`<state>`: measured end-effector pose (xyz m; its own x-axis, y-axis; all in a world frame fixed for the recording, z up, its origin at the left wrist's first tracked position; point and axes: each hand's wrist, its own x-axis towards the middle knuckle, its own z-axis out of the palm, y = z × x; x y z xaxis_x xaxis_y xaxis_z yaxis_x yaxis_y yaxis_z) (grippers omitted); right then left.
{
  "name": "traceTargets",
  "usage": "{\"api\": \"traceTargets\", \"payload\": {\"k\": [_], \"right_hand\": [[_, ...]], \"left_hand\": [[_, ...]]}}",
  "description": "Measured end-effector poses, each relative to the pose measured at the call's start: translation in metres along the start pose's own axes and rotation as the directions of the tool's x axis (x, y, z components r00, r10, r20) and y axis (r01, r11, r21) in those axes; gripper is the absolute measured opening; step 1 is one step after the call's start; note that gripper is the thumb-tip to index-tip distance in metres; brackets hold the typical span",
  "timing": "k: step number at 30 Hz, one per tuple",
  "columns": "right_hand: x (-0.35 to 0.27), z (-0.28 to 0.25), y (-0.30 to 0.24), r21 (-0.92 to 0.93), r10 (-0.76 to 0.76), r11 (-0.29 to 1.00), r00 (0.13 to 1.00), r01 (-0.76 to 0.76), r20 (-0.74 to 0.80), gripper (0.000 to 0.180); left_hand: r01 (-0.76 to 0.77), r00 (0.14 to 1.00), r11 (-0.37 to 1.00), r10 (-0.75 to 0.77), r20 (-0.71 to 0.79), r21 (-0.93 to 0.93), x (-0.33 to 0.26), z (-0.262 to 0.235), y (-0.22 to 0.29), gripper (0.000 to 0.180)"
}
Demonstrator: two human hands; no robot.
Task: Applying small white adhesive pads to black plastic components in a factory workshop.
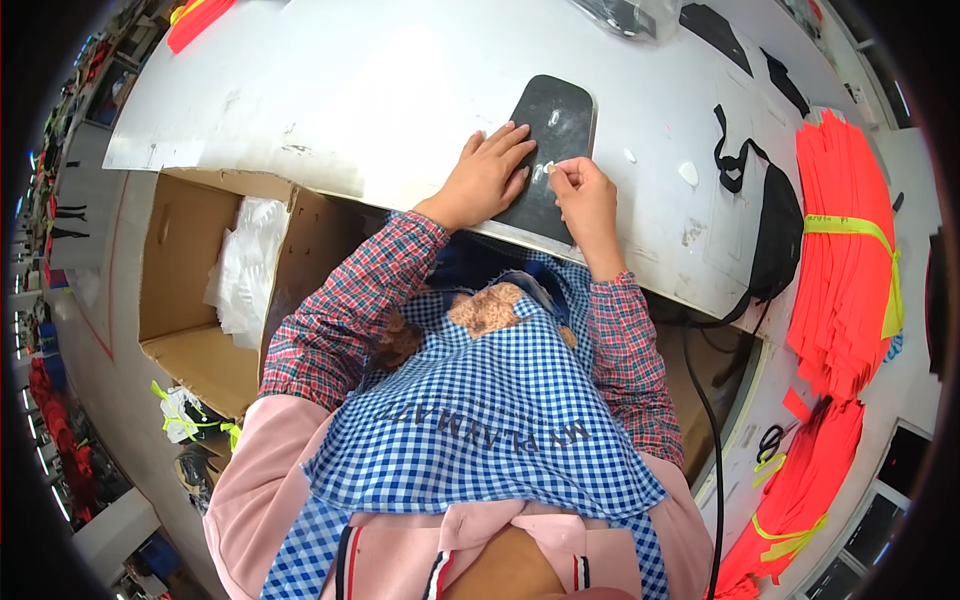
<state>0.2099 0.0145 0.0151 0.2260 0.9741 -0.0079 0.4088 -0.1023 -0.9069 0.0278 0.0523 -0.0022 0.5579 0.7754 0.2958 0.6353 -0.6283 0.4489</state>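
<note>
With the middle of our view as the clock's hub, we have the black board (558,140) at 1 o'clock, flat on the white table (350,90), its near end by the table's edge. Our left hand (482,182), at 12 o'clock, lies with its fingers slightly spread on the board's left side. Our right hand (590,205), between 1 and 2, is pinching a small whitish piece (550,168) between thumb and forefinger, just over the board's surface; the other fingers are curled in. A loose white scrap (689,173) lies at 2 o'clock, and a black strapped pouch (778,235) between 2 and 3. We see a red bundle (840,270) tied with a yellow band at 3 o'clock, scissors (770,440) at 4, and an open cardboard box (180,335) holding clear plastic (248,270) at 9.
</note>
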Motion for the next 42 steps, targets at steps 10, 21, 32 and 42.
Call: {"api": "traceTargets", "payload": {"k": [10, 21, 32, 42], "right_hand": [[0.004, 0.010, -0.010, -0.299, -0.097, 0.949, 0.995, 0.094, 0.006, 0.019], [0.011, 0.009, -0.010, -0.319, -0.105, 0.942, 0.994, 0.108, 0.027, 0.020], [0.068, 0.003, -0.001, -0.171, -0.033, 0.985, 0.999, 0.031, -0.009, 0.023], [0.102, 0.013, -0.004, -0.389, -0.143, 0.916, 0.986, 0.099, -0.086, 0.025]], "left_hand": [[-0.009, 0.998, 0.998, 0.012, -0.065, 0.057, -0.003, 0.004, 0.001, 0.042], [-0.006, 0.998, 0.998, 0.009, -0.055, 0.062, -0.003, 0.002, 0.002, 0.043], [0.008, 1.000, 0.997, -0.007, -0.012, 0.075, -0.002, 0.001, 0.004, 0.045], [0.008, 1.000, 0.998, -0.007, -0.009, 0.068, -0.003, 0.001, 0.002, 0.044]]}}
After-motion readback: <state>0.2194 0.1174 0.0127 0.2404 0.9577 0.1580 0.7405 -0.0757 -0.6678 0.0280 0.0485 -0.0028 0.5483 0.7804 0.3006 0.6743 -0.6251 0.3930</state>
